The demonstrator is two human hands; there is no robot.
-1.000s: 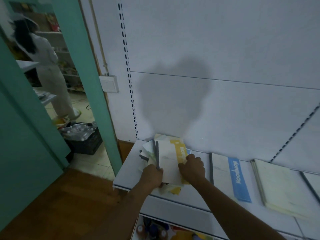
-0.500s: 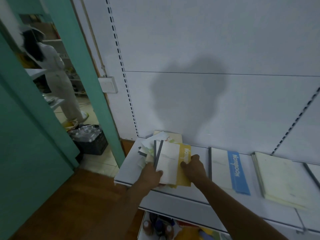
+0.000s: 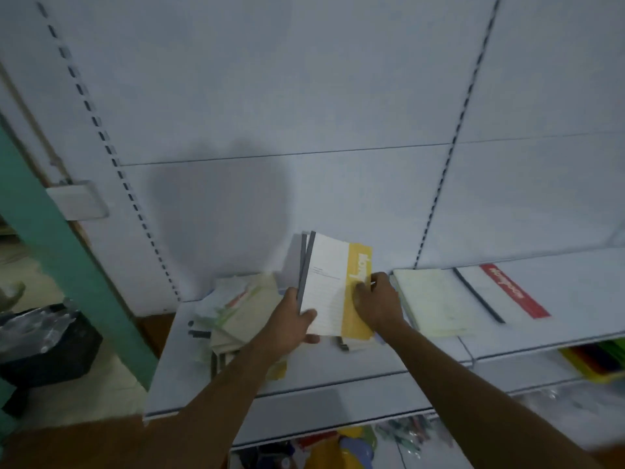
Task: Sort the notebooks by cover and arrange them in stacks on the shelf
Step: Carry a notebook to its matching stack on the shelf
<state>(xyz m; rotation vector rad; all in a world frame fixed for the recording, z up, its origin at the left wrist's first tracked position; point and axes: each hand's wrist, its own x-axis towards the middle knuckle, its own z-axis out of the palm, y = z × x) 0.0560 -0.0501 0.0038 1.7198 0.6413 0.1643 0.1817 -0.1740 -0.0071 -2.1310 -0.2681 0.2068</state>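
I'm seeing both hands gripping the yellow-banded notebooks (image 3: 334, 286) at centre frame, above the shelf (image 3: 372, 377): left hand (image 3: 291, 319) clasping the grey spines, right hand (image 3: 378, 302) curling over the band, hiding its lettering. The blurred pile (image 3: 236, 313) is lying lower left.

A white notebook with a yellow band (image 3: 338, 286) and grey spine stands tilted up between both hands. Left of the left hand lies a messy pile of notebooks (image 3: 236, 313). Right of the right hand lie a pale cream notebook (image 3: 436, 302) and a red-banded notebook (image 3: 507, 292), flat on the shelf (image 3: 372, 374).
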